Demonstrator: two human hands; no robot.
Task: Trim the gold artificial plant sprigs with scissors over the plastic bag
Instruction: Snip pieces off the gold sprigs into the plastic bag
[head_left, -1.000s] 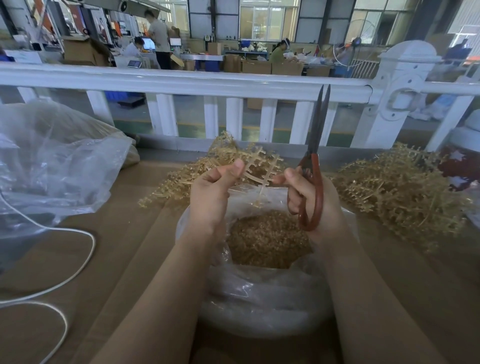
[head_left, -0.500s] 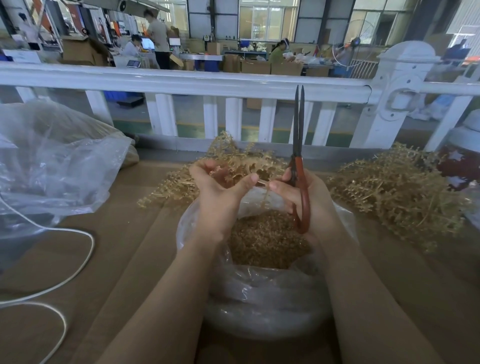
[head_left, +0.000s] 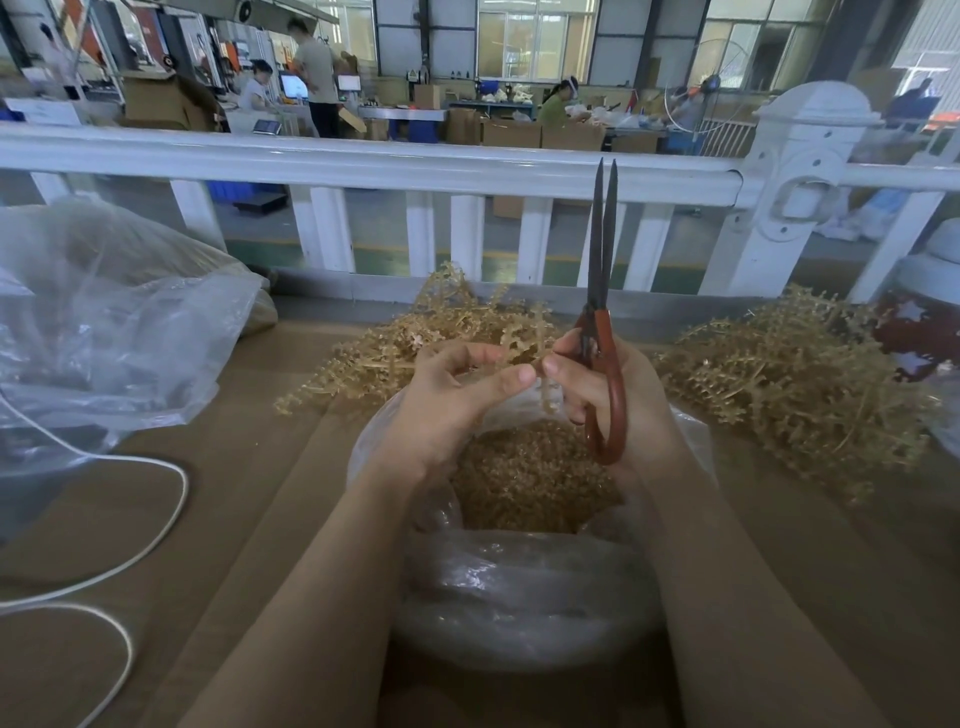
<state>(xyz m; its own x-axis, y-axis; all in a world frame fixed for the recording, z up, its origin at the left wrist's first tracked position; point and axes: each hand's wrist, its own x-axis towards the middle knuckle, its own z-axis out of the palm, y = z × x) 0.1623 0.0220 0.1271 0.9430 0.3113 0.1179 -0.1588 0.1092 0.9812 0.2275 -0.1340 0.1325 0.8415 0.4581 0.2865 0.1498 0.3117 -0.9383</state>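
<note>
Both hands are up over the open plastic bag (head_left: 524, 597) on the desk (head_left: 218, 519). The right hand (head_left: 613, 395) grips red scissors (head_left: 602, 332), blades together & pointing up. The left hand (head_left: 457, 405) pinches a small gold sprig (head_left: 545, 395) w/ thumb & fingers, touching the right fingertips. The bag holds gold bits. More gold sprigs lie in piles behind (head_left: 436, 332) & at right (head_left: 795, 379).

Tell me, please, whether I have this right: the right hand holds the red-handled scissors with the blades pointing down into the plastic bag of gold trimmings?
Not quite. In the head view the right hand holds the red-handled scissors with the blades pointing up, toward the white railing, above the plastic bag of gold trimmings.
</note>
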